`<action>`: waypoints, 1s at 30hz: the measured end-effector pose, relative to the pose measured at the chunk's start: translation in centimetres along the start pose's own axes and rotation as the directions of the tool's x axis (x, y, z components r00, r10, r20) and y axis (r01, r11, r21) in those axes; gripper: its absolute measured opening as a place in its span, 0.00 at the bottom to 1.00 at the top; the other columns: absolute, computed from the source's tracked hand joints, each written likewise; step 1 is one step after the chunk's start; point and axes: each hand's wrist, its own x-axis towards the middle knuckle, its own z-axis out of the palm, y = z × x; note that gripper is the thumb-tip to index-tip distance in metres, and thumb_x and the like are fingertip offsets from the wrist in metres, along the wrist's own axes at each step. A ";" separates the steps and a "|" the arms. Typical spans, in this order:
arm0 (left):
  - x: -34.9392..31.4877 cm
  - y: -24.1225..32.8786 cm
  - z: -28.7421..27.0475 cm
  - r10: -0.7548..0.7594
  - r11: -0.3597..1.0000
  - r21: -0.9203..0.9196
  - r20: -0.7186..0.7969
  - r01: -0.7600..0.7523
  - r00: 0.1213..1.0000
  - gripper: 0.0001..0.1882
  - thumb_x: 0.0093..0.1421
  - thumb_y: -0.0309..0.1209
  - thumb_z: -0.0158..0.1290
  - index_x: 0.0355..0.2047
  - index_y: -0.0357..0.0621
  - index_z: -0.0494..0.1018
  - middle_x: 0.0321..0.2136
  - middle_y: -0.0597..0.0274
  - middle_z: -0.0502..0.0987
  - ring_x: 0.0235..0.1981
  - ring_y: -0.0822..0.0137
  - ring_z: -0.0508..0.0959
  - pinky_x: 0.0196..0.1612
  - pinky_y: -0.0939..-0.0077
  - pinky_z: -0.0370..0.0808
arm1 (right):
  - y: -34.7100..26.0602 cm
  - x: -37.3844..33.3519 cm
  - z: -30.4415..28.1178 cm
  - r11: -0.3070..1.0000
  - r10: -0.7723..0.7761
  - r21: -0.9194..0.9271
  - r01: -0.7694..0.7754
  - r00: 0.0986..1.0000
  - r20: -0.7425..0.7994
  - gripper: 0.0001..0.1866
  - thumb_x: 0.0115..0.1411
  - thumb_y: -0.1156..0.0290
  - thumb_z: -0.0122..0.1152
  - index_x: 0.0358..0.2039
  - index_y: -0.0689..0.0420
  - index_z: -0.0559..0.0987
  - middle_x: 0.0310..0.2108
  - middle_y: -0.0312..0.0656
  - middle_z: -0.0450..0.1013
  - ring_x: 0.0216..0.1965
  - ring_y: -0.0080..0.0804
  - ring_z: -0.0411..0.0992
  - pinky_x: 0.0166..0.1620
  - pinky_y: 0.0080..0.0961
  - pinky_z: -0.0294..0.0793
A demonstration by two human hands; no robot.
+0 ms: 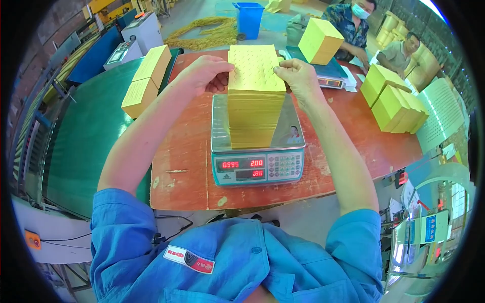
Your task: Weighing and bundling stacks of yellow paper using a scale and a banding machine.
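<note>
A tall stack of yellow paper sheets stands on the steel pan of a teal digital weighing scale. Rows of small curved marks cover the top sheet. My left hand is closed at the stack's upper left edge, thumb and forefinger on the top paper and the other fingers curled. Across from it, my right hand pinches the right edge of the top sheets between thumb and fingers. How many sheets lie in either grip cannot be made out. Red digits glow on the scale's front panel, beside its keypad.
The scale rests on a worn red table. A green conveyor belt runs at left, carrying yellow paper bundles. More yellow stacks stand at right. Beyond, another scale bears a yellow block; two co-workers sit there.
</note>
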 end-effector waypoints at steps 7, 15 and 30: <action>-0.7 0.3 0.9 0.029 0.999 0.036 -0.052 -0.027 0.998 0.11 0.60 0.38 0.54 0.29 0.43 0.74 0.19 0.62 0.75 0.16 0.72 0.73 0.17 0.81 0.67 | 2.0 0.9 -0.3 0.993 -0.079 -0.097 0.071 0.994 -0.077 0.19 0.52 0.68 0.67 0.42 0.64 0.78 0.31 0.44 0.79 0.31 0.26 0.77 0.36 0.23 0.75; -0.6 -0.1 0.9 0.054 0.997 0.063 -0.114 -0.047 0.992 0.09 0.59 0.38 0.55 0.28 0.47 0.73 0.19 0.68 0.74 0.16 0.76 0.72 0.19 0.82 0.65 | 3.0 1.3 -0.5 0.946 -0.261 -0.229 0.231 0.959 -0.108 0.17 0.51 0.64 0.69 0.38 0.61 0.80 0.30 0.46 0.79 0.31 0.33 0.78 0.36 0.27 0.76; -1.7 0.6 2.8 0.014 0.998 0.058 -0.333 0.005 0.943 0.08 0.61 0.37 0.54 0.30 0.47 0.72 0.21 0.73 0.73 0.19 0.81 0.70 0.21 0.84 0.66 | 14.5 -3.7 -8.8 0.863 0.201 0.485 -0.138 0.976 -0.079 0.09 0.62 0.74 0.52 0.40 0.62 0.77 0.27 0.37 0.73 0.23 0.21 0.71 0.26 0.19 0.70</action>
